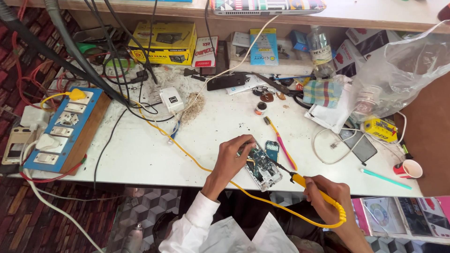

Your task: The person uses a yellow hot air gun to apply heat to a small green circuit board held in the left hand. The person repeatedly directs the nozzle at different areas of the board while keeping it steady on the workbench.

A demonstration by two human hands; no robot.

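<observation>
An opened mobile phone (265, 169) with its circuit board bare lies near the front edge of the white table (150, 154). My left hand (232, 157) rests on the phone's left side and pins it down. My right hand (328, 197) grips a yellow-handled soldering iron (307, 182), whose dark tip touches the board. The iron's yellow cord (187, 157) runs left across the table to a plug (75, 94) in the switchboard. A small loose blue board (272, 150) lies just beyond the phone.
A blue switchboard (63, 129) sits at the left edge. A pink-and-yellow toothbrush (281, 143), a small round tin (260, 108), a white charger (171, 100), a checked cloth (323, 93), a plastic bottle (320, 51), a plastic bag (403, 70), boxes and a red paper cup (408, 168) crowd the table.
</observation>
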